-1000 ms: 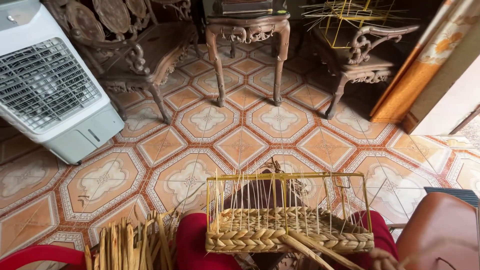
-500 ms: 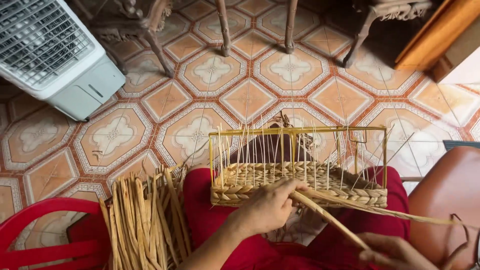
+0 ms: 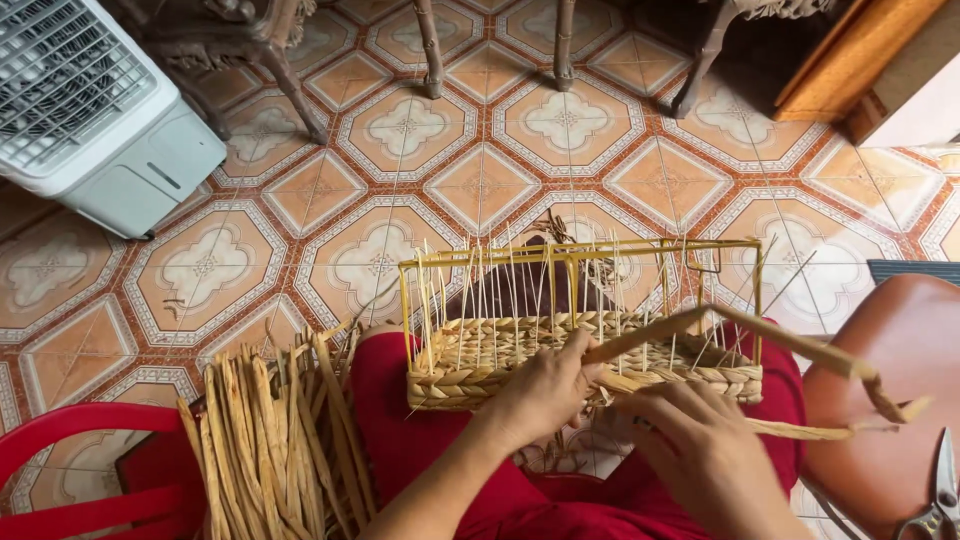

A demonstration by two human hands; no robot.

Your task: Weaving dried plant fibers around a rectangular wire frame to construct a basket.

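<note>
One half-woven rectangular basket (image 3: 585, 345) of pale straw braid on a yellow wire frame rests across the person's lap, on red cloth (image 3: 420, 430), near the middle of the view. Its lower band is woven; thin upright stakes rise bare above it to the frame's top rail.

Two hands work at its near side. The left hand (image 3: 545, 390) comes in from the lower left, forearm angled up and to the right, knuckles up, fingers curled over the basket's near rim and pinching one long flat straw strand (image 3: 740, 335) where it meets the weave. That strand runs to the right and away from the basket, then bends down over the brown seat. The right hand (image 3: 700, 450) lies just right of and nearer than the left, back of the hand up, fingers bent toward the basket's near wall; a second, thinner strand (image 3: 800, 430) leaves from under it toward the right, but whether its fingers are closed on it I cannot tell.

One bundle of loose dry straw strips (image 3: 270, 440) lies at the near left, beside the lap, partly over one red plastic chair (image 3: 70, 470). One brown leather seat (image 3: 880, 390) stands at the right, with one pair of metal scissors (image 3: 940, 495) on its near edge. One white air cooler (image 3: 95, 110) stands at the far left on the patterned tile floor (image 3: 480, 185). Dark carved wooden furniture legs (image 3: 430, 50) cross the far edge.
</note>
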